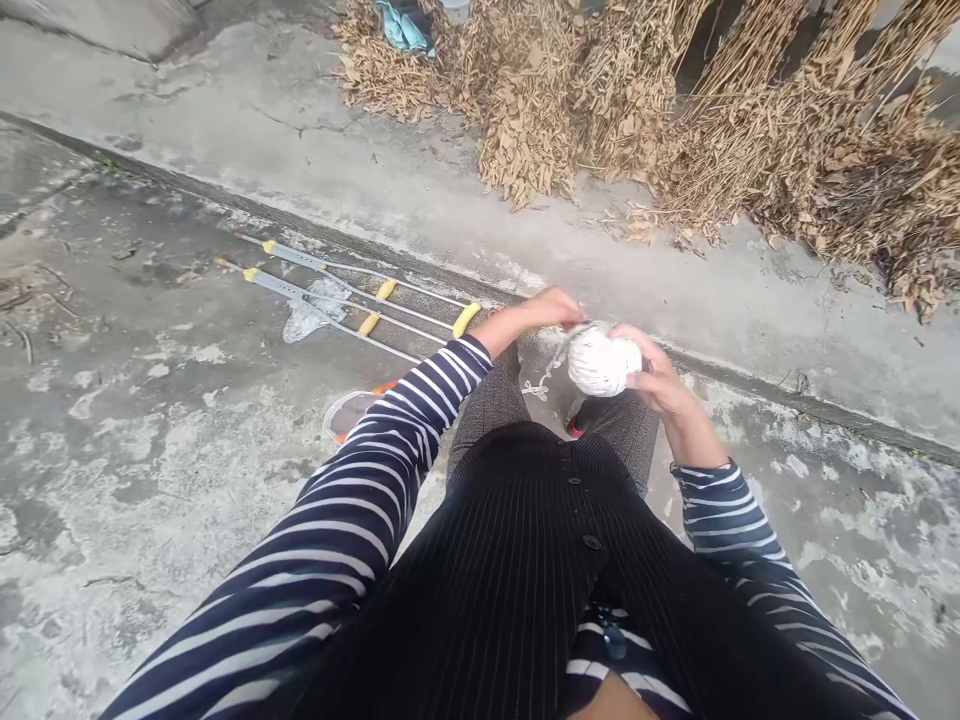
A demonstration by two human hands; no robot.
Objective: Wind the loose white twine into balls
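A white ball of string [600, 362] sits between my two hands, above my knees. My right hand [656, 375] is wrapped round its right side and grips it. My left hand [551, 308] comes over the ball's top left with fingers pinched at it, seemingly on the string. A loose white strand [541, 381] dangles below the ball toward the ground. Both arms wear dark sleeves with white stripes.
Two metal crutches [352, 297] with yellow grips lie on the concrete to the left. A small clear and orange object [351, 412] lies by my left elbow. Bundles of dry brown plants [675, 110] line the far side, beyond a raised concrete edge [390, 255].
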